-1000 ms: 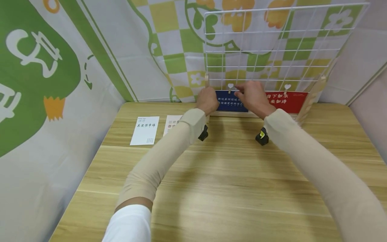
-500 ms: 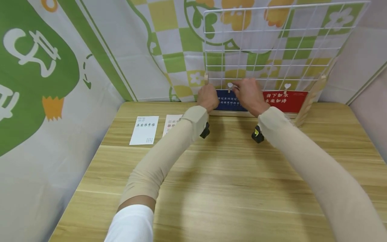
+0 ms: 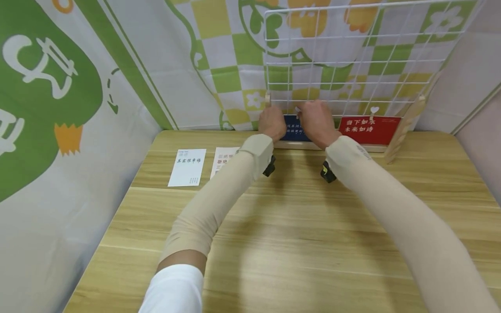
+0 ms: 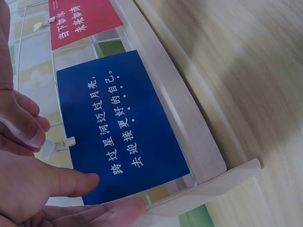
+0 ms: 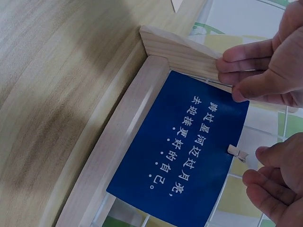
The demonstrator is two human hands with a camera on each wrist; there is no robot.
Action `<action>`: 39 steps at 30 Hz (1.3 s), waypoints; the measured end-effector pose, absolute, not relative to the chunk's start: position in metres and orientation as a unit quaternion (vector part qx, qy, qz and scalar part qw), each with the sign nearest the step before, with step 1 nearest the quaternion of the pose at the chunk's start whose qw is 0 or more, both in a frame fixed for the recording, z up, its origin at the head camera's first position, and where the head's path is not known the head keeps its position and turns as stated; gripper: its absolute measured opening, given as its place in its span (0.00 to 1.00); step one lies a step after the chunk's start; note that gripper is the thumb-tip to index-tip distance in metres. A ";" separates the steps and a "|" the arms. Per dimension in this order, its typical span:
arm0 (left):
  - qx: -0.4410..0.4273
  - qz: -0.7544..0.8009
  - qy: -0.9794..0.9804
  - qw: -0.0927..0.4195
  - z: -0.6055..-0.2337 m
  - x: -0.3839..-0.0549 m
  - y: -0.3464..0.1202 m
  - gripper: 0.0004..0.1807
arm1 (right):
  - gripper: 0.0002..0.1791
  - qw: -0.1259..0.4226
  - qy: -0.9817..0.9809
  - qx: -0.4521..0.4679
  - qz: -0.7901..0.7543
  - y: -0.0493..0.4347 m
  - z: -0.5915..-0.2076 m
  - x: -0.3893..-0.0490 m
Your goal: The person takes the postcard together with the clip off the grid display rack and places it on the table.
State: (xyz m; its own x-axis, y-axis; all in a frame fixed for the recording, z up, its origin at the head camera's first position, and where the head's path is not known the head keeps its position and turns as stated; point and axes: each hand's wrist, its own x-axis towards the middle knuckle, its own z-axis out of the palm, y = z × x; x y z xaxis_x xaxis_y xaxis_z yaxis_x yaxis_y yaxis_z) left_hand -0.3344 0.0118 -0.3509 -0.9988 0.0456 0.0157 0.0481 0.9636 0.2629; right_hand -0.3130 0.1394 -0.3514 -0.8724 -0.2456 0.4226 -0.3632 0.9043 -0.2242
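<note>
A blue card [image 5: 175,151] with white writing hangs low on the white wire grid [image 3: 336,82]. A small wooden clothespin [image 5: 237,153] with a white heart [image 4: 49,149] grips the card's upper edge. My left hand [image 3: 272,122] pinches a corner of the card, its thumb on the front and fingers behind. My right hand [image 3: 318,121] is by the heart end, thumb and fingertips parted; in the right wrist view a small gap separates them from the clothespin. To the right hangs a red card [image 3: 369,131] under another heart clothespin [image 3: 373,112].
Wooden end supports [image 3: 405,128] and a bottom rail [image 5: 118,142] hold the grid upright on the wooden table [image 3: 297,243]. Two paper cards lie at the left: a white card [image 3: 187,167] and a printed card [image 3: 221,161] partly under my left forearm. A patterned cloth [image 3: 219,52] hangs behind.
My right hand has moved left, closer to the heart clothespin, and covers more of the blue card in the head view. The left hand stays at the card's corner, shifting slightly right.
</note>
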 end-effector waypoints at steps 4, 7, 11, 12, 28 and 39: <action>-0.018 -0.135 -0.991 0.004 -0.350 -0.335 0.014 0.09 | 0.08 0.195 -0.958 0.153 0.142 0.138 -0.351 -0.316; -0.012 -0.143 -0.990 0.003 -0.350 -0.336 0.016 0.09 | 0.08 0.193 -0.960 0.146 0.138 0.137 -0.352 -0.319; -0.011 -0.132 -0.991 0.008 -0.351 -0.337 0.016 0.08 | 0.10 0.182 -0.965 0.143 0.122 0.136 -0.352 -0.324; -0.011 -0.129 -0.992 0.010 -0.351 -0.337 0.016 0.08 | 0.10 0.180 -0.966 0.142 0.116 0.135 -0.353 -0.325; -0.021 -0.133 -0.990 0.039 -0.356 -0.340 0.012 0.10 | 0.14 0.193 -0.958 0.146 0.153 0.137 -0.355 -0.329; -0.041 -0.127 -0.990 0.044 -0.359 -0.339 0.006 0.09 | 0.11 0.197 -0.955 0.154 0.157 0.138 -0.354 -0.330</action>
